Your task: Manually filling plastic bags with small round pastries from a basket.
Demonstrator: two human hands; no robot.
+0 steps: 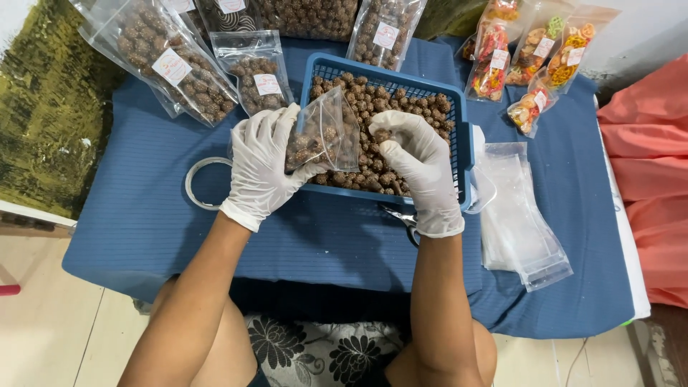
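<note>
A blue plastic basket (464,136) holds a heap of small brown round snack balls (412,107). My left hand (261,161), in a white glove, grips a small clear plastic bag (326,132) partly filled with the balls, held over the basket's left side. My right hand (423,165), also gloved, rests in the basket with its fingers pinched on some of the balls, just right of the bag's mouth.
Filled, labelled bags of brown balls (172,64) lie at the back left, and bags of colourful snacks (534,64) at the back right. A stack of clear bags (519,215) lies to the right of the basket. Scissors (405,218) and a tape ring (201,183) lie on the blue cloth.
</note>
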